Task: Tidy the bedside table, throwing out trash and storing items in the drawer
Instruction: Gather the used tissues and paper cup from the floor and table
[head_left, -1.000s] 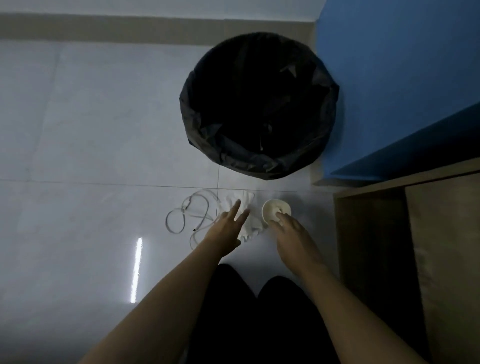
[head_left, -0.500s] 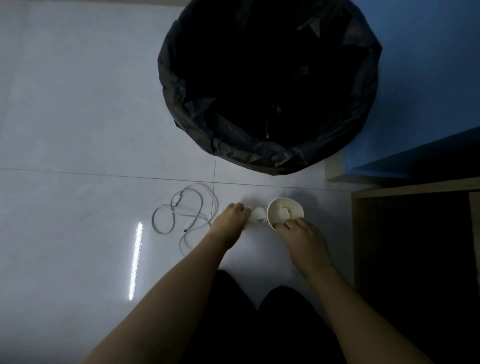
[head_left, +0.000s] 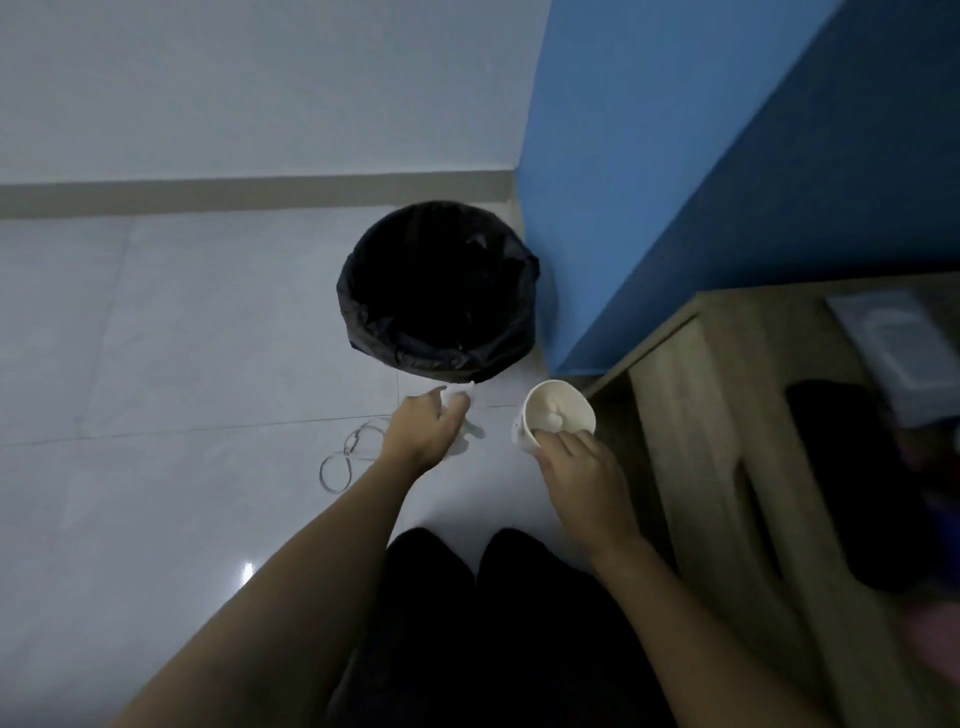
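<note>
While both hands worked near the floor: I noted the following.

Left hand: my left hand (head_left: 423, 428) was closed around a crumpled white tissue (head_left: 460, 391), its fingers pinching the wad just short of the bin.
Right hand: my right hand (head_left: 576, 470) gripped a paper cup (head_left: 553, 418) by its lower side wall, mouth tilted up toward the camera.
Cup contents: something pale and soft sat inside, likely more tissue; I could not tell for sure.
Bin: the black-lined trash bin (head_left: 439, 291) stood on the floor against the blue wall (head_left: 675, 156), near both hands.
Cable: a thin white cable (head_left: 348, 454) lay looped on the floor beside my left wrist.
Desk: the wooden desk (head_left: 691, 415) was at my right.
Handling: I judged tissue and cup both very light; the tissue soft and safe to squeeze, the cup thin-walled and easily crushed, best held lightly around the side.
</note>
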